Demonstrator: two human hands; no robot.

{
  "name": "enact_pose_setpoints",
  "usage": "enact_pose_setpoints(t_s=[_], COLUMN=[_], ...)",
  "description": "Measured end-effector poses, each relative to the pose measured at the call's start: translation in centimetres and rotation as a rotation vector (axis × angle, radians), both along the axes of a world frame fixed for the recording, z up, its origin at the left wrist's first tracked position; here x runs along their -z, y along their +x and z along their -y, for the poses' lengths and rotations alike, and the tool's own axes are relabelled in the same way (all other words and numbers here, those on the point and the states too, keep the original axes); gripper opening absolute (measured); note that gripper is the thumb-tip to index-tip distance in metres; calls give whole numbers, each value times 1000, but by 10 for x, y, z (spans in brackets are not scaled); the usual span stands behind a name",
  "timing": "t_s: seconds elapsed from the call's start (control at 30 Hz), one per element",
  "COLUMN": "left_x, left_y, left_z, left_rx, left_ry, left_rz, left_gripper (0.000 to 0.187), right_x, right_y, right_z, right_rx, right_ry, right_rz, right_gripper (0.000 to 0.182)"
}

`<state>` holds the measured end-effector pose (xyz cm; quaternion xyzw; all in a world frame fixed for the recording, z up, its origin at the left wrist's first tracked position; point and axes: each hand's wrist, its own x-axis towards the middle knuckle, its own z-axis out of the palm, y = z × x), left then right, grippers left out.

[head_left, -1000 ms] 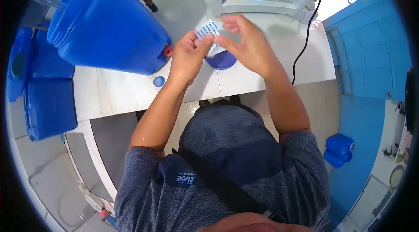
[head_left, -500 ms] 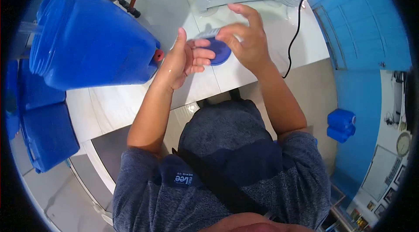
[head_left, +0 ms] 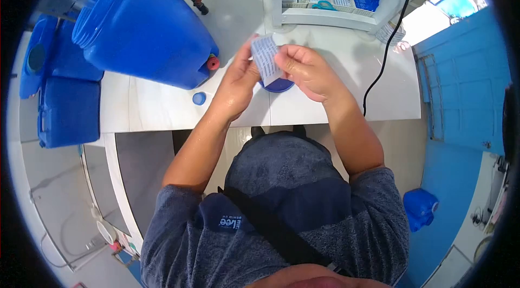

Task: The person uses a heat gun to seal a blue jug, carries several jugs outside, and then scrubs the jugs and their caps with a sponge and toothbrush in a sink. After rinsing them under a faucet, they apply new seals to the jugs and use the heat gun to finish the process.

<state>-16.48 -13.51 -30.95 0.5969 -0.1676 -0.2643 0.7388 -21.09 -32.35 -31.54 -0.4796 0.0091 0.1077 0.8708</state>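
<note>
Both hands hold a small white label (head_left: 265, 58) with rows of printed text, raised above the counter. My left hand (head_left: 241, 79) is closed on its left side, and some of its fingers are hidden behind it. The thumb and fingers of my right hand (head_left: 306, 69) pinch the right edge. Partly covered by the label and hands, a round blue lid (head_left: 279, 86) lies on the counter below. A small blue cap (head_left: 199, 98) sits left of my left wrist.
A big blue water jug (head_left: 146, 28) with a red-capped spout (head_left: 213, 63) lies at the left. At the back stands a white organizer (head_left: 325, 19) with printed labels and teal scissors (head_left: 323, 5). A black cable (head_left: 385, 55) hangs over the counter (head_left: 346, 104) at right.
My right hand has come down and left, and both hands now hold the label, its printed face showing. The view has shifted, bringing the small blue cap and more of the organizer into sight.
</note>
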Motion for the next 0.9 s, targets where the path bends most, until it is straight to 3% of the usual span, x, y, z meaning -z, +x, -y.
enact_pose_setpoints(t_s=[0.13, 0.23, 0.27, 0.33, 0.4, 0.5, 0.6, 0.63, 0.67, 0.7, 0.77, 0.83, 0.9], left_x=[3, 8, 5, 8, 1, -8, 8, 18, 26, 26, 17, 18, 30], left_y=[-12, -17, -19, -18, -23, -30, -26, -25, -20, -22, -28, -25, -21], left_z=[0, -3, 0, -4, -2, 5, -6, -11, -14, -13, -11, -21, -26], left_rx=[54, -212, -293, -305, -308, -382, -467, -463, -451, -426, -445, -397, -408], left_ry=[128, 90, 53, 106, 157, -6, -6, 123, 241, 209, 143, 28, 17], left_rz=[223, 103, 91, 96, 100, -68, -94, 144, 390, 330, -97, -387, -401], left_gripper=[45, 27, 14, 14, 15, 15, 16, 15, 14, 12, 11, 17, 21], right_x=[24, 33, 35, 32, 25, 19, 22, 24, 25, 24, 27, 24, 19], right_y=[5, 1, 1, 3, 6, 13, 15, 14, 11, 15, 23, 30, 33], right_z=[3, -5, -7, -7, -6, -5, 1, -1, -2, 0, -5, -9, -17], right_rx=[-63, 64, 115, 159, 169, 293, 174, 172, 5, -149, -59, -102, -71], right_ry=[-264, -330, -277, -220, -541, -659, -581, -585, -439, -303, -552, -518, -835], right_rz=[-12, 43, 77, 115, 267, 214, 355, 365, 237, 118, 220, 179, 227], right_gripper=[22, 20, 21, 23, 25, 27, 19, 19, 21, 22, 25, 33, 43])
